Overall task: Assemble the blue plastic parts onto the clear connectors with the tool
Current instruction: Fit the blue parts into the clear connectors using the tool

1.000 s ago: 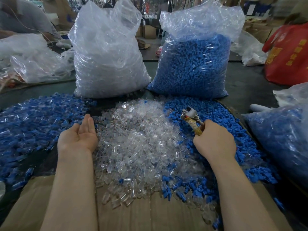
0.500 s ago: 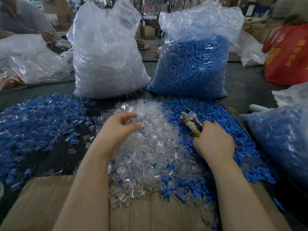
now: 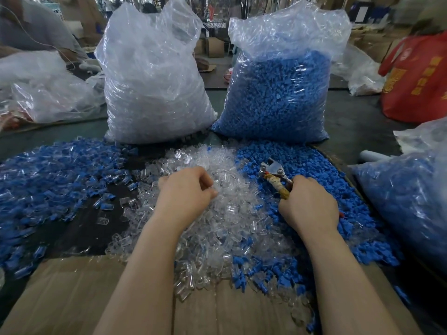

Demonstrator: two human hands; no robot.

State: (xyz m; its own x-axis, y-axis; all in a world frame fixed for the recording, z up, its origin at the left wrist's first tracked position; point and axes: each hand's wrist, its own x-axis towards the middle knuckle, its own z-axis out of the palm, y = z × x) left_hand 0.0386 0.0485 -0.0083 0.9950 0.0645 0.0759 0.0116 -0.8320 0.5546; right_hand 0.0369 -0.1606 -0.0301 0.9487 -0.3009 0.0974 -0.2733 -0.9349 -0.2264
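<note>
- Head view: left hand point(image 3: 185, 192) rests on the pile of clear connectors point(image 3: 217, 213), fingers curled into it; whether it grips one cannot be told.
- Right hand point(image 3: 308, 204) grips the tool point(image 3: 275, 176), metal head pointing away, over the loose blue parts point(image 3: 302, 160).
- Assembled pieces point(image 3: 55, 175) lie far left.

Landmark: connector pile point(image 3: 217, 213), mid-desk point(image 3: 350, 122). Assembled-piece pile point(image 3: 55, 180) left of it, with gap of bare desk between. Loose-cap pile point(image 3: 314, 189) right of it, touching. Connector sack point(image 3: 154, 93) behind it, leftward; cap sack point(image 3: 278, 97) behind it, rightward; sacks side by side. Third sack point(image 3: 411, 201) far right of it, beyond cap pile. Cardboard sheet point(image 3: 72, 298) before it, under its near edge. Left hand point(image 3: 186, 192) on it. Right hand point(image 3: 309, 204) on cap pile, holding tool point(image 3: 273, 172), whose head lies behind that hand.
</note>
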